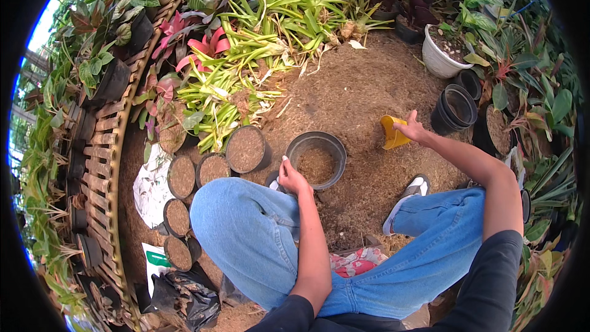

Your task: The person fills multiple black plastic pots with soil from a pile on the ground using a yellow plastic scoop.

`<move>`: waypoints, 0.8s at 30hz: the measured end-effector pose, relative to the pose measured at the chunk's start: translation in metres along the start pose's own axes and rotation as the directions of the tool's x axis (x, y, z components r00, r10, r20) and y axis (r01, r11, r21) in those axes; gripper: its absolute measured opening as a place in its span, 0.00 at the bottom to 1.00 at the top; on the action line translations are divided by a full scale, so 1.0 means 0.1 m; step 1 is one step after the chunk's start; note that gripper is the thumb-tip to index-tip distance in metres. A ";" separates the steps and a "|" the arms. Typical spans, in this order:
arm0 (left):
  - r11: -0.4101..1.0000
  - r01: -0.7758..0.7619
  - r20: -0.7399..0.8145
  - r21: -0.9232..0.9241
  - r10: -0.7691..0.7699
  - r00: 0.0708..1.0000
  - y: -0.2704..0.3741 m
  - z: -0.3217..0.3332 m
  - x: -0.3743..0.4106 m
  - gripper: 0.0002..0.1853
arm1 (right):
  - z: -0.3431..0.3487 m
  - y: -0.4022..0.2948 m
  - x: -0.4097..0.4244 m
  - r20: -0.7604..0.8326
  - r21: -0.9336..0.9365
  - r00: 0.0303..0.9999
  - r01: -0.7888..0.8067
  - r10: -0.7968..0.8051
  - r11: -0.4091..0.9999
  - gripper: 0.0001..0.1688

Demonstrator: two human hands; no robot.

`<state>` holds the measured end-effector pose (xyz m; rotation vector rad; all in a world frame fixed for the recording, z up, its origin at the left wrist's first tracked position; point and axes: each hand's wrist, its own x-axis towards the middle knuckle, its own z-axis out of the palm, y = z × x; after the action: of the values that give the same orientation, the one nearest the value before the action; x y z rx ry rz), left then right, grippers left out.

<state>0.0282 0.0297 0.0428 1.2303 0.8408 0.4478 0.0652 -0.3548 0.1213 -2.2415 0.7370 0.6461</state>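
A wide black plastic pot (pixel 341 166) stands on the soil before me, with some brown growing mix (pixel 317 165) in its bottom. At its near-left rim is my left hand (pixel 296 180), fingers bent together; whether they grip the rim is hidden. Farther right, my right hand (pixel 411 127) holds a yellow plastic scoop (pixel 392 134), with the fingers over its right edge. The scoop is tilted just above or against the loose soil (pixel 364 92), and I cannot tell if it touches. To the right of that hand stand stacked black pots (pixel 454 109).
Several filled black pots (pixel 246 149) line my left, by a slatted bench (pixel 99 166). Uprooted green plants (pixel 276 23) lie in a heap ahead. A white pot (pixel 441 57) stands at far right. Near my left knee are a black plastic bag (pixel 193 293) and a white sack (pixel 154 189).
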 end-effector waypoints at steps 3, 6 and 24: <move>0.999 0.027 0.034 -0.042 -0.026 0.999 0.01 0.10 -0.09 0.19 | -0.14 0.27 0.26 -0.047 0.192 0.997 0.066 -0.058 0.979 0.49; 1.000 -0.001 0.004 0.001 0.001 1.000 0.04 -0.06 0.03 0.19 | -0.13 -0.24 -0.11 0.108 0.249 0.990 0.063 -0.092 0.966 0.54; 1.000 -0.009 0.021 0.012 0.008 1.000 0.03 -0.03 -0.02 0.22 | 0.54 -1.70 -1.15 0.270 -0.475 0.513 0.807 -0.815 0.351 0.56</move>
<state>0.0256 0.0311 0.0460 1.2482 0.8214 0.4364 0.0817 -0.1757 0.2335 -2.7111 -0.7471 0.3165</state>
